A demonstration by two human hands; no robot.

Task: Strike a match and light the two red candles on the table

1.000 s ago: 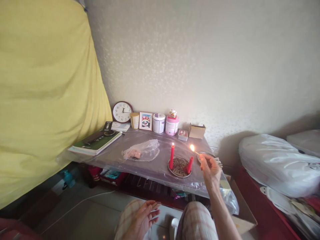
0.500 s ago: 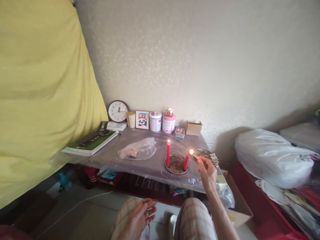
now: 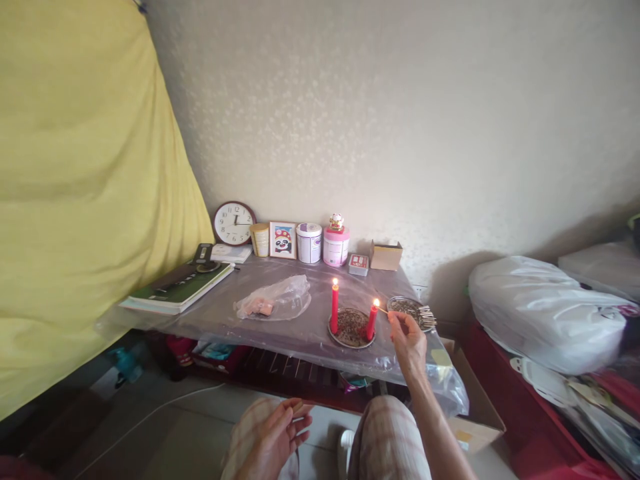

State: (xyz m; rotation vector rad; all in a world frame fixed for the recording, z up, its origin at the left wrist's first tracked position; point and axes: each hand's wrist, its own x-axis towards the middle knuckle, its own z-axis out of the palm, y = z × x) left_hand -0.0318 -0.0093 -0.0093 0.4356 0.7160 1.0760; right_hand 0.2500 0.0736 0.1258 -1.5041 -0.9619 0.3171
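My right hand (image 3: 407, 340) pinches a thin wooden match (image 3: 383, 310). Its tip meets the top of the shorter red candle (image 3: 371, 323), where a flame burns. To the left stands a taller red candle (image 3: 335, 310), upright and lit. Both candles rest in a round metal dish (image 3: 353, 330) with dark, grainy contents. Behind my right hand lies a second round dish (image 3: 404, 305), with a row of thin pale sticks (image 3: 427, 316) by its right edge. Low over my lap, my left hand (image 3: 277, 433) is curled around a small brownish flat piece (image 3: 301, 408), mostly hidden by the fingers.
A plastic-covered low table (image 3: 215, 300) carries a clear bag (image 3: 280, 298), a green book (image 3: 180, 287), a clock (image 3: 234, 223), a framed picture (image 3: 283, 240), tins (image 3: 309, 244) and a small carton (image 3: 385, 255). A yellow cloth (image 3: 90, 187) hangs left; white bags (image 3: 545, 313) lie right.
My right hand has moved slightly left, bringing the burning match to the shorter candle. A flame now shows at that candle's top. My left hand stays in place.
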